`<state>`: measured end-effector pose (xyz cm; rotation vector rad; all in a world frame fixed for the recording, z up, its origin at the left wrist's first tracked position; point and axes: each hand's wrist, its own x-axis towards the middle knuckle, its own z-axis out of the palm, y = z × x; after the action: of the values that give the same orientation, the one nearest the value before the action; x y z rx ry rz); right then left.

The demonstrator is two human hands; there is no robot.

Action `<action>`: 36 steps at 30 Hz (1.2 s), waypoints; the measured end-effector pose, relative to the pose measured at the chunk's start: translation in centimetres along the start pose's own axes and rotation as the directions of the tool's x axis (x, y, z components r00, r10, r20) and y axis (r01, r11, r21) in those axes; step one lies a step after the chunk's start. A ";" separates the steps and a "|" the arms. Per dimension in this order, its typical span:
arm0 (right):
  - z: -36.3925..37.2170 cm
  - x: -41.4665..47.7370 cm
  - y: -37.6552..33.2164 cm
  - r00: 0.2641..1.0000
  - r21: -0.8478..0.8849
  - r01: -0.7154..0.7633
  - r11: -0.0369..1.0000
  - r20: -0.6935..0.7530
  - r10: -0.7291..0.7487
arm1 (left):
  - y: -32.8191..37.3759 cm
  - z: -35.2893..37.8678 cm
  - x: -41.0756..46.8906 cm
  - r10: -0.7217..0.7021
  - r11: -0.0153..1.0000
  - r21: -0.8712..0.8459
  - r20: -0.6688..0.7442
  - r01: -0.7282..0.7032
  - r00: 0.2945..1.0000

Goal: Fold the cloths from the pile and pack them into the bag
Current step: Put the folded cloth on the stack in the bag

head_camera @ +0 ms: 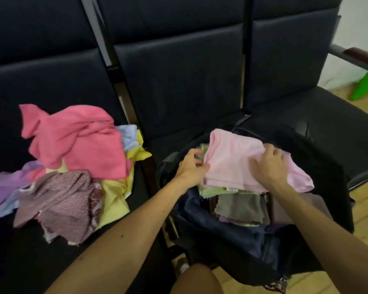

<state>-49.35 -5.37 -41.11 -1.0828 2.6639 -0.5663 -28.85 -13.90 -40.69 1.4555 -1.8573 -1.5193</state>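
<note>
A folded pale pink cloth [232,164] lies on top of a stack of folded cloths [240,206] inside an open dark bag [227,234] on the right seat. My left hand [192,167] grips the pink cloth's left edge, fingers curled at the stack's side. My right hand [269,165] presses down on the cloth's right part with its fingers bunching the fabric. On the left seat sits the loose pile [72,172], with a bright pink cloth [77,143] on top, a patterned mauve one [60,204] in front, and yellow, lilac and pale blue pieces beneath.
Dark padded seats [179,81] with upright backs run behind the pile and bag. A wooden floor [365,221] shows at the right, with a green plastic object [365,88] near the wall. A chair armrest [359,56] juts out at the upper right.
</note>
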 end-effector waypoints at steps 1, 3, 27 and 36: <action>-0.2 -1.3 -0.9 0.990 -0.092 0.089 0.992 -0.099 -0.098 | -0.1 -1.5 -1.2 0.033 0.999 -0.034 -0.029 -0.034 0.999; -0.2 -4.4 -3.0 0.930 -0.057 0.299 0.953 -0.205 -0.304 | -0.9 -4.7 -3.6 0.085 0.991 -0.094 -0.107 -0.095 0.991; 23.9 -28.4 -25.9 0.625 0.285 0.613 0.737 0.395 -0.673 | -24.5 -22.8 -16.2 -0.139 0.815 0.448 -0.464 0.367 0.875; 21.6 -28.4 -26.9 0.682 0.527 0.364 0.768 0.410 -0.606 | -24.2 -23.2 -17.7 0.028 0.927 0.334 -0.511 0.169 0.859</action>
<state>-5.29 -8.87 -47.84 -1.5513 1.6268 -0.7129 8.17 -8.86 -47.22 1.8856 -1.8150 -0.7070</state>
